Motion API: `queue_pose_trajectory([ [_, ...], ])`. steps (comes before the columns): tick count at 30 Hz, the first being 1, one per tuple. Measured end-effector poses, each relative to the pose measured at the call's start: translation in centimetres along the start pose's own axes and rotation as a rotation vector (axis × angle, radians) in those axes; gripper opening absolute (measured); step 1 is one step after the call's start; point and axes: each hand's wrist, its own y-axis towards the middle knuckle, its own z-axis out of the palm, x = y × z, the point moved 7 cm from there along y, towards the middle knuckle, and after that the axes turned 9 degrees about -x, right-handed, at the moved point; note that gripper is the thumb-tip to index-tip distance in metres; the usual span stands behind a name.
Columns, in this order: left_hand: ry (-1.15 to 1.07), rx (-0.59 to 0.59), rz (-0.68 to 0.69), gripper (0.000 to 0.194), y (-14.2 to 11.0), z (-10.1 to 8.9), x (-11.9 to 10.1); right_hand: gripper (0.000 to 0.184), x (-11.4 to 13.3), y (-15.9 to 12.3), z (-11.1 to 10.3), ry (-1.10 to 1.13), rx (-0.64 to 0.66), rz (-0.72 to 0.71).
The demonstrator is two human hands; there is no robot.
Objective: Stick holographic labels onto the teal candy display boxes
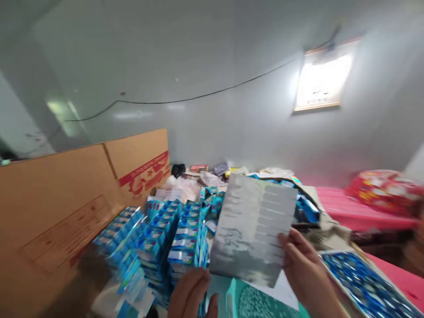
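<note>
My right hand (303,267) grips a flat, grey, shiny sheet (253,227) by its right edge, thumb on the near face. The sheet is tilted up, with streaky reflections or marks on it. Just off its lower left corner is my left hand (192,293), fingers curved and thumb apart, with nothing seen between them. Beneath the sheet sits a turquoise basket (231,298) of small pale pieces, and a white paper (281,289) partly shows. Stacks of small blue boxes (183,243) stand left of the sheet.
A large cardboard carton (66,198) rises on the left, with a blurred dark shape (82,278) before it. At right lies a tray of shiny blue items (364,282). Pink-covered surfaces (331,203) and a red patterned bag (384,190) are farther right. A grey wall (205,128) stands behind.
</note>
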Motion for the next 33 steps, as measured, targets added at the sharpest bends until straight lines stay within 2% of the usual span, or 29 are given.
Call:
queue_pose_trajectory([
  [2,-0.067,0.095,-0.038,0.043,1.0,1.2,0.3,0.05,-0.6,-2.6,0.3,0.06,0.003,0.044],
  [3,-0.121,0.167,-0.115,0.05,1.4,2.1,0.8,0.049,-0.9,-3.7,0.1,0.088,-0.003,0.065],
  [6,-0.321,0.372,-0.53,0.062,1.6,5.1,2.6,0.045,-1.3,-6.1,-0.7,0.162,-0.016,0.085],
  [8,-0.438,0.424,-0.837,0.07,0.5,6.8,3.6,0.043,-1.2,-7.2,-0.9,0.162,0.015,0.078],
  [9,-0.479,0.438,-0.946,0.073,-0.2,7.5,3.9,0.043,-1.1,-7.6,-0.9,0.145,0.043,0.076],
  [10,-0.512,0.452,-1.014,0.074,-0.8,8.2,4.1,0.043,-0.9,-7.8,-0.8,0.121,0.075,0.069],
  [12,-0.524,0.515,-1.04,0.075,-2.0,9.5,4.4,0.044,-0.3,-7.9,-0.8,0.047,0.124,0.02],
  [13,-0.511,0.546,-1.004,0.077,-2.4,10.0,4.5,0.043,0.3,-7.8,-1.0,-0.01,0.138,-0.03],
  [15,-0.489,0.536,-0.836,0.084,-2.0,10.2,4.5,0.036,1.9,-7.5,-1.7,-0.191,0.128,-0.165],
  [16,-0.466,0.498,-0.716,0.084,-1.4,9.9,4.3,0.031,2.8,-7.3,-2.1,-0.326,0.117,-0.231],
  [18,-0.392,0.361,-0.42,0.068,0.9,8.4,3.3,0.025,4.3,-7.3,-2.8,-0.63,0.107,-0.326],
  [21,-0.364,0.246,0.106,0.044,4.1,6.2,-0.6,0.025,5.9,-7.6,-2.9,-0.967,0.159,-0.371],
  [23,-0.402,0.254,0.402,0.047,5.4,5.5,-3.9,0.023,6.5,-8.1,-2.1,-1.076,0.264,-0.368],
  [24,-0.393,0.276,0.507,0.051,5.8,5.6,-5.4,0.023,6.6,-8.5,-1.3,-1.121,0.345,-0.378],
  [27,-0.281,0.408,0.717,0.057,6.3,7.3,-9.0,0.023,7.4,-9.5,1.2,-1.183,0.553,-0.473],
  [29,-0.259,0.556,0.778,0.049,6.2,8.9,-10.2,0.024,8.3,-9.9,2.1,-1.163,0.591,-0.551],
  [31,-0.285,0.671,0.763,0.032,6.5,10.3,-10.0,0.024,9.0,-9.8,1.7,-1.135,0.532,-0.544],
  [33,-0.302,0.689,0.707,0.014,7.4,11.4,-9.0,0.024,9.7,-9.3,-0.2,-1.126,0.385,-0.483],
])
